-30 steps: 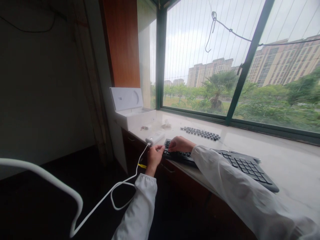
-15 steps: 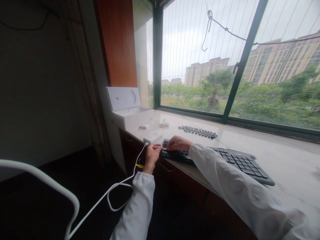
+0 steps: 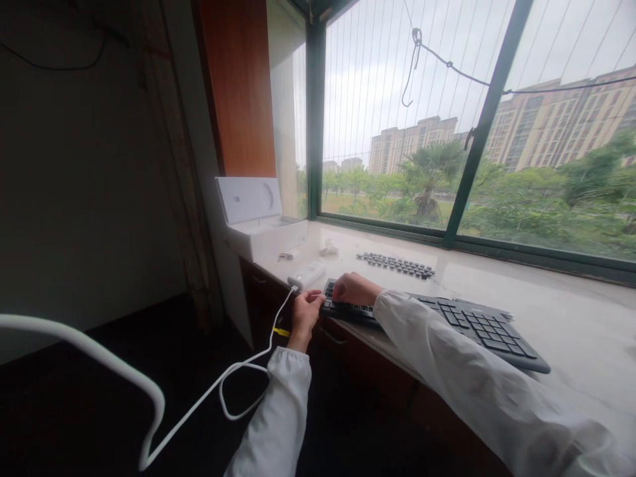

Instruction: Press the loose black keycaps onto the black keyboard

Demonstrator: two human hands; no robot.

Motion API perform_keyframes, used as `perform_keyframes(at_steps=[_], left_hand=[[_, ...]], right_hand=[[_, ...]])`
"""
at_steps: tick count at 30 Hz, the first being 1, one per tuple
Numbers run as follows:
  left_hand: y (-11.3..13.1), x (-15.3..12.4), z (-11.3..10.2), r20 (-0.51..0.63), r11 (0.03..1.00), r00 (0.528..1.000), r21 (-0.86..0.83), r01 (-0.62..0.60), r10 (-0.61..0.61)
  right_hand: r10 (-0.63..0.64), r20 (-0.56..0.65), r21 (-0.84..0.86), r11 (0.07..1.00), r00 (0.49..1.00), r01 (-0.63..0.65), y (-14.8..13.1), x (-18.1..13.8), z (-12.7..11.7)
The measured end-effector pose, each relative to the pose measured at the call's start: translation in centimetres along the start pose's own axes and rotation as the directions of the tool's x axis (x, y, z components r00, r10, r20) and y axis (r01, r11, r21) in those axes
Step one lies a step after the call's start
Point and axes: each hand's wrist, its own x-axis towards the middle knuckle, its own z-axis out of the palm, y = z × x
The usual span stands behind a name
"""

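Standing by the window: the black full-size computer keyboard (image 3: 447,318) lies along the near edge of the pale marble table (image 3: 571,318), lower centre to right of the frame. The right hand (image 3: 354,289) rests on top of its left end, fingers curled down onto the keys; whether they pinch a cap or just press, can't tell, too small. The left hand (image 3: 305,311) is at the keyboard's left corner, just off the table edge, fingers bent inward and near closed around something thin, poss. a small puller tool, can't make it out.

Progress, as I judge it: a good many caps look already off. A neat block of loose black keycaps (image 3: 397,264) is laid out in rows on the table behind the keyboard, centre of frame, well apart from both hands. The keyboard's right section, approx. the numpad end, looks fully capped, so plenty is left. The left end is hidden under the right hand, so how bare it is I can't say.

Just left of the hands sits a small white adapter block (image 3: 309,273) with a white cable (image 3: 213,391) dropping off the edge into the lower left. Further back, at centre left, an open white cardboard box (image 3: 261,222) stands with its lid up.
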Motion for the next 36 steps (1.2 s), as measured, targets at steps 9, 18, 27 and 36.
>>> perform_keyframes(at_steps=[9,18,27,36], left_hand=[[-0.6,-0.9,-0.1,-0.024,0.998,1.000,-0.063,-0.001,-0.001],[-0.7,-3.4,-0.1,-0.107,0.934,0.955,0.263,-0.240,0.276],[0.9,-6.3,-0.1,0.134,0.547,0.807,0.670,-0.501,0.575],[0.1,-7.1,-0.4,0.230,0.424,0.814,0.760,-0.492,0.533]], right_hand=[[-0.034,-0.054,0.097,0.995,0.998,0.039,0.8,-0.8,-3.1],[0.013,-0.026,0.033,0.999,1.000,-0.012,2.3,-1.1,-4.1],[0.096,-0.012,0.069,0.993,0.995,-0.094,5.3,-1.4,-4.9],[0.121,0.003,0.131,0.984,0.993,-0.120,7.2,-1.4,-4.7]])
